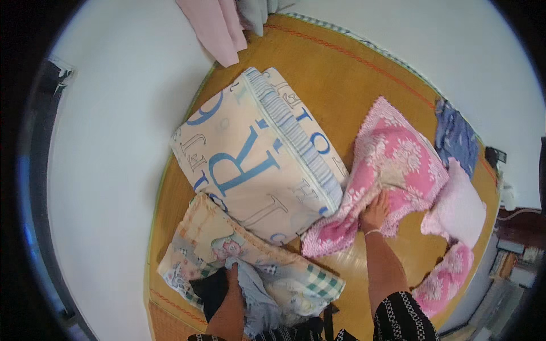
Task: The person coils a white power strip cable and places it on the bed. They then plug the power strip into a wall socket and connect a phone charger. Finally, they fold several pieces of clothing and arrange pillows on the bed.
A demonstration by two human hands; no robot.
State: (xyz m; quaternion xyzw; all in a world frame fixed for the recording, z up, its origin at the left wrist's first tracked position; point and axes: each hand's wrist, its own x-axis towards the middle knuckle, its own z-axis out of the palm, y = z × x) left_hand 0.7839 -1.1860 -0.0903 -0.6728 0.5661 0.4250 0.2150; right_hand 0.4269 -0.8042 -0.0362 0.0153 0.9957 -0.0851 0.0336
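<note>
My right hand (pixel 375 211) lies open on a pink pillow cover (pixel 406 150) with pale flowers, its fingers stretched over the crumpled cloth. My left forearm (pixel 227 307) reaches in at the lower left. Its hand goes into a grey-blue garment (pixel 256 292) with a frayed edge, so the fingers are hidden. Beside that arm is a black cloth (pixel 211 292). Both pieces rest on a folded patchwork quilt (pixel 210 230) with plaid and cartoon patches. Just beyond it sits a thick folded cream quilt (pixel 227 153) with blue letter prints and a striped border.
A woven tan mat (pixel 324 62) covers the bed, with white walls (pixel 125 113) around. A light pink pillow (pixel 460 204), a pink floral roll (pixel 446 278) and a blue garment (pixel 455 136) lie at right. Pink cloth (pixel 216 28) hangs at the far corner. Shelves with books (pixel 506 264) stand lower right.
</note>
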